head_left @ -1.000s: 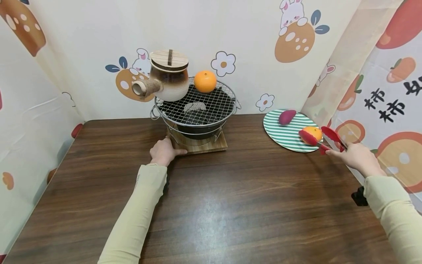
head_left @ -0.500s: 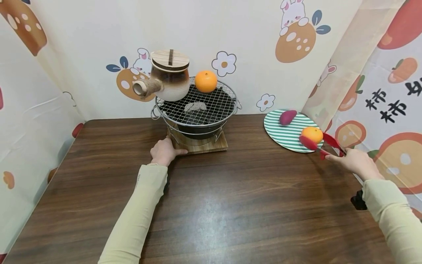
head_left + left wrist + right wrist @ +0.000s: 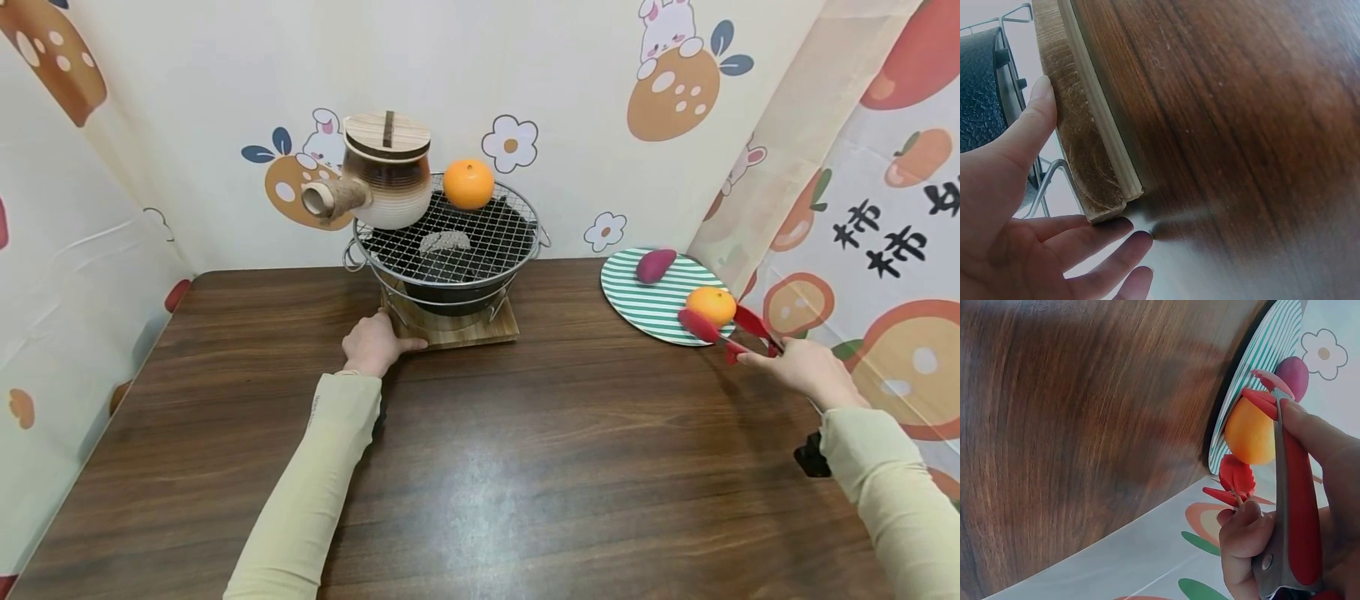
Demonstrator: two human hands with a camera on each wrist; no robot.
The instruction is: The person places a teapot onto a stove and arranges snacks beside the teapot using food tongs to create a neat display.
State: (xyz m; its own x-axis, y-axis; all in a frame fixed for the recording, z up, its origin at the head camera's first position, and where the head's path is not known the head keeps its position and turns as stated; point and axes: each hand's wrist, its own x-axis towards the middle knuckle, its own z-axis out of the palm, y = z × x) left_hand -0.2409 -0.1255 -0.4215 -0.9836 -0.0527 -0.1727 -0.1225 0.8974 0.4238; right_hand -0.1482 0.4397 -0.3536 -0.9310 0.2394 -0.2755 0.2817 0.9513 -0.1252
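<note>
Right hand [image 3: 798,367], far right of the frame, squeezes red tongs [image 3: 723,329] whose tips straddle the orange [image 3: 710,305] just up-left of it. Left hand [image 3: 372,346], fingers spread, rests on the wooden board [image 3: 457,330] at centre, well apart.

A dark brown wooden table [image 3: 480,467] with a visible grain carries everything. Toward its back edge, left of centre, a square wooden board [image 3: 457,329] lies flat on the tabletop and bears a small black grill stove [image 3: 450,287] on a wire stand. At the back right a round green-and-white striped plate [image 3: 652,304] lies on the table, well apart from the board.
</note>
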